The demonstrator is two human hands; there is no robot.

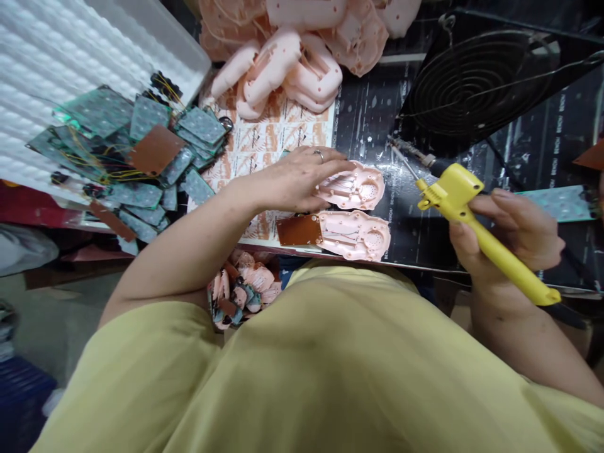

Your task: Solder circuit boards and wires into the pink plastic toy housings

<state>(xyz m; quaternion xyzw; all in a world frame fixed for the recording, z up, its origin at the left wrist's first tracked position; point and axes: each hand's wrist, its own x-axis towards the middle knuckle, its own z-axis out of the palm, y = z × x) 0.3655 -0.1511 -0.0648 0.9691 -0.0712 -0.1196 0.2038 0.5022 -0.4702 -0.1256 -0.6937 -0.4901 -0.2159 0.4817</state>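
My left hand (302, 179), with a ring on one finger, lies over the left end of a pink plastic shell (361, 185). Its fingers reach along the upper edge and the thumb side touches the lower edge. Just below lies a second pink shell (365, 236), open side up with thin wires inside. A brown circuit board (299, 231) rests against this shell's left end. My right hand (523, 226) is closed around a yellow soldering gun (495, 245). The gun's metal tip (403, 157) points up and left, apart from the shells.
A black fan (467, 88) with a wire guard stands at the back right. Several circuit boards (136, 195) with wires are heaped at left beside a white ribbed tray (141, 38). Pink shells (283, 69) are piled at the back. Another board (557, 202) lies behind my right hand.
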